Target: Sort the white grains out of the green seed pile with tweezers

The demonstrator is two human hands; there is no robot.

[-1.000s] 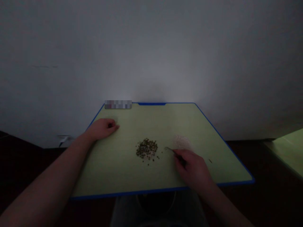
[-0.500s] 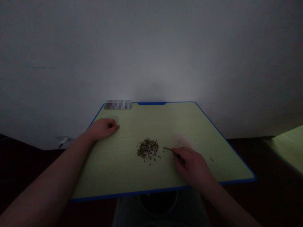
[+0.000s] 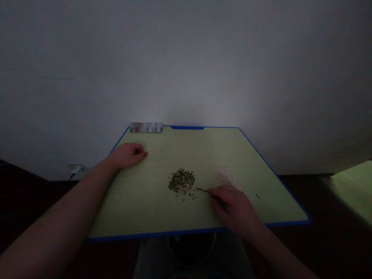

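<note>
My right hand (image 3: 234,207) grips slim dark tweezers (image 3: 203,190), whose tips point left and lie close to the right edge of a heap of small greenish-brown beans (image 3: 181,180). A few loose beans lie around the heap's near side, and some pale grains show among them. To the right, just beyond my right hand, pale small grains (image 3: 226,175) are spread in a thin patch. My left hand (image 3: 129,155) rests on the board's left side, fingers curled in, with a dark hollow between them and nothing visible held.
Everything lies on a pale yellow-green board table (image 3: 162,213) with a blue rim, its far edge against a grey wall (image 3: 186,58). A blurred-out strip (image 3: 146,127) sits at the far left corner. One thin brown sliver (image 3: 258,197) lies at right. Below the near edge is a dark round container (image 3: 192,248).
The tweezers have moved slightly left and nearer to me, toward the heap, and their tips, apart earlier, look closed together. A stray bean by the tips now lies nearer the heap. My left hand stays put.
</note>
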